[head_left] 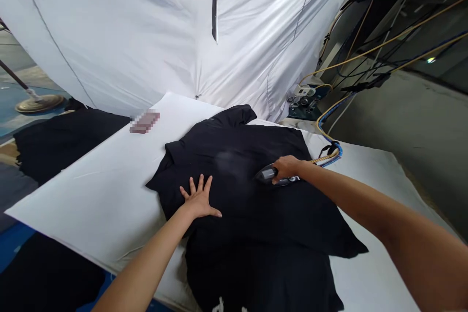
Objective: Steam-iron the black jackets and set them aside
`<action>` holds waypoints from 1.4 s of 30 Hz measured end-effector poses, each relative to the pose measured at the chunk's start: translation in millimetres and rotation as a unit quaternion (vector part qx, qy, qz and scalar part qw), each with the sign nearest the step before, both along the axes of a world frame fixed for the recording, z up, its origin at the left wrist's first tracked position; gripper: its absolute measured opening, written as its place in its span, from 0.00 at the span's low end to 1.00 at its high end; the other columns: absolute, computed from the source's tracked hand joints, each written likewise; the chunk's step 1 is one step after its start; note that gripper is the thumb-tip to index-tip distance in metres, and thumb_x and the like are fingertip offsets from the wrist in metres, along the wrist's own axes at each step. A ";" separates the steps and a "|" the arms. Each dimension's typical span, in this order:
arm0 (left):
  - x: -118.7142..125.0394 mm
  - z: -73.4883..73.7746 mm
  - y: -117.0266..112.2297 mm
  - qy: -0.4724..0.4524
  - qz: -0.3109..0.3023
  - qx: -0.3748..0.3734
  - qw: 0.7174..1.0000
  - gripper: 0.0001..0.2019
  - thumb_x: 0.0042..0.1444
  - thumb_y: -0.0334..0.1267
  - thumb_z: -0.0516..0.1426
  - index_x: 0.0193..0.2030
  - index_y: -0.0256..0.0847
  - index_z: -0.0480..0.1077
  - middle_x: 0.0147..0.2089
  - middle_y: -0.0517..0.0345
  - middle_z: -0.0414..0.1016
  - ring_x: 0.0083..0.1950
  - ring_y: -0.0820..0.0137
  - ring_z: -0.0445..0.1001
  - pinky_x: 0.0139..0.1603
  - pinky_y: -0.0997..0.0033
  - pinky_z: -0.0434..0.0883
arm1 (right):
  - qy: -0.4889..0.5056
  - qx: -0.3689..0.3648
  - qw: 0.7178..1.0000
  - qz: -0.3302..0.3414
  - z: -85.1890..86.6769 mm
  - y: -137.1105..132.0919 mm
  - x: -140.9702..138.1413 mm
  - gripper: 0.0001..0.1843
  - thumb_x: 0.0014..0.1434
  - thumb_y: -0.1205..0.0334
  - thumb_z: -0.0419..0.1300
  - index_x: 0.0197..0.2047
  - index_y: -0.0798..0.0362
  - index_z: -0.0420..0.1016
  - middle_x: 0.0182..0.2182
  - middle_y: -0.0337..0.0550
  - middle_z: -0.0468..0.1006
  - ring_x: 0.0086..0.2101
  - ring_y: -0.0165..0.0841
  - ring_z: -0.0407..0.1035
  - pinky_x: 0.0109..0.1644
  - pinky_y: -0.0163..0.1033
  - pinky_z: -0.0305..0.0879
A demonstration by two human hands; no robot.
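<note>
A black short-sleeved shirt (234,151) lies spread on a white-covered table (109,190). My left hand (198,201) rests flat on the shirt's left part, fingers spread. In my right hand (287,168) is the handle of a steam iron (268,175), its nose pointing left and its sole down on the cloth. A pale haze like steam hangs over the shirt just left of the iron. From behind the right hand, a yellow cord and a blue hose (334,153) run up and away to the right. The iron's underside is hidden.
A blurred-out reddish object (145,122) lies at the table's back left. Dark cloth (66,141) is piled beyond the left edge. A white curtain (146,34) hangs behind. A small machine (304,100) stands at the back right, near the cords.
</note>
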State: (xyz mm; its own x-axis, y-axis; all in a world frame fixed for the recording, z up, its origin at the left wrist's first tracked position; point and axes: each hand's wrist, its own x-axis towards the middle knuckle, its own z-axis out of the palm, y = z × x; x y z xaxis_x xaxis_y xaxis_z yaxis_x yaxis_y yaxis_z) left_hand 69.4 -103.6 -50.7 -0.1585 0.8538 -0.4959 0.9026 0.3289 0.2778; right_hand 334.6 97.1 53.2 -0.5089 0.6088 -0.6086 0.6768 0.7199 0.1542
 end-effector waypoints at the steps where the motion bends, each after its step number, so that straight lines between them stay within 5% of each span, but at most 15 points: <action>1: -0.4 0.6 -0.1 0.001 0.004 -0.001 1.000 0.66 0.21 0.63 0.61 0.65 0.50 0.27 0.68 0.51 0.18 0.62 0.39 0.15 0.51 0.27 0.27 | -0.009 0.004 1.000 -0.006 1.8 2.4 12.9 0.32 0.35 0.36 0.60 0.40 0.47 0.76 0.35 0.46 0.77 0.39 0.44 0.70 0.36 0.40 0.61; 7: 10.4 11.8 2.9 0.015 0.003 0.040 0.999 0.59 0.28 0.65 0.58 0.66 0.50 0.35 0.68 0.50 0.23 0.63 0.39 0.18 0.52 0.29 0.26 | 0.008 0.025 0.995 -0.098 19.9 8.8 51.3 0.30 0.38 0.35 0.58 0.38 0.49 0.76 0.35 0.47 0.77 0.38 0.43 0.70 0.35 0.38 0.61; 11: 20.0 8.3 9.4 0.014 0.018 0.055 0.998 0.50 0.37 0.68 0.50 0.66 0.51 0.39 0.69 0.52 0.26 0.63 0.38 0.19 0.52 0.28 0.27 | 0.054 0.014 0.992 -0.110 20.2 -11.2 19.3 0.32 0.40 0.32 0.55 0.37 0.50 0.76 0.36 0.48 0.77 0.38 0.42 0.70 0.35 0.38 0.61; 15: 21.7 -8.5 12.9 0.029 0.036 0.017 0.999 0.58 0.29 0.69 0.54 0.65 0.53 0.31 0.68 0.54 0.19 0.62 0.35 0.17 0.50 0.26 0.28 | 0.074 -0.021 0.987 -0.138 7.5 -29.2 -18.6 0.35 0.38 0.31 0.55 0.39 0.50 0.76 0.39 0.48 0.76 0.39 0.42 0.70 0.36 0.38 0.63; 18: 17.8 -16.4 12.0 0.040 0.028 0.018 0.999 0.59 0.29 0.69 0.54 0.65 0.52 0.28 0.68 0.55 0.17 0.62 0.36 0.16 0.50 0.26 0.29 | 0.087 -0.030 0.977 -0.191 0.6 -26.8 -17.0 0.36 0.38 0.30 0.55 0.41 0.50 0.75 0.41 0.48 0.75 0.40 0.42 0.69 0.38 0.39 0.63; 23: 24.4 -4.5 8.9 0.056 0.030 0.013 0.998 0.56 0.32 0.69 0.52 0.66 0.51 0.33 0.68 0.53 0.20 0.62 0.35 0.18 0.50 0.25 0.31 | 0.070 0.057 0.953 -0.289 10.6 -26.1 32.6 0.36 0.41 0.32 0.55 0.44 0.50 0.73 0.43 0.50 0.74 0.43 0.44 0.68 0.41 0.41 0.63; 27: 47.5 8.4 2.1 0.065 0.014 0.065 0.996 0.46 0.40 0.71 0.44 0.65 0.53 0.41 0.69 0.52 0.26 0.63 0.34 0.21 0.50 0.27 0.28 | 0.084 0.082 0.941 -0.317 20.9 -62.4 71.4 0.35 0.41 0.32 0.54 0.42 0.51 0.74 0.40 0.50 0.75 0.41 0.43 0.69 0.40 0.42 0.63; 32: 64.4 2.0 -4.7 0.046 -0.001 0.048 0.998 0.43 0.39 0.72 0.41 0.63 0.61 0.44 0.69 0.58 0.27 0.62 0.33 0.21 0.49 0.25 0.28 | 0.082 0.040 0.925 -0.369 6.8 -117.7 130.4 0.34 0.40 0.31 0.53 0.38 0.51 0.74 0.38 0.50 0.75 0.39 0.43 0.69 0.37 0.41 0.63; 37: 67.9 1.6 -3.6 0.048 0.014 0.063 0.997 0.43 0.39 0.71 0.45 0.63 0.60 0.46 0.69 0.58 0.29 0.63 0.33 0.22 0.50 0.26 0.27 | 0.079 0.081 0.871 -0.478 -2.2 -124.9 202.7 0.35 0.45 0.30 0.46 0.39 0.50 0.73 0.39 0.51 0.75 0.38 0.43 0.70 0.32 0.41 0.64; 42: 65.3 17.6 -18.1 0.045 0.050 0.158 0.985 0.31 0.53 0.56 0.44 0.62 0.49 0.53 0.67 0.53 0.43 0.66 0.45 0.36 0.58 0.36 0.38 | 0.087 0.084 0.886 -0.447 11.3 -120.9 203.1 0.34 0.47 0.32 0.47 0.38 0.53 0.74 0.37 0.54 0.76 0.34 0.43 0.71 0.29 0.40 0.63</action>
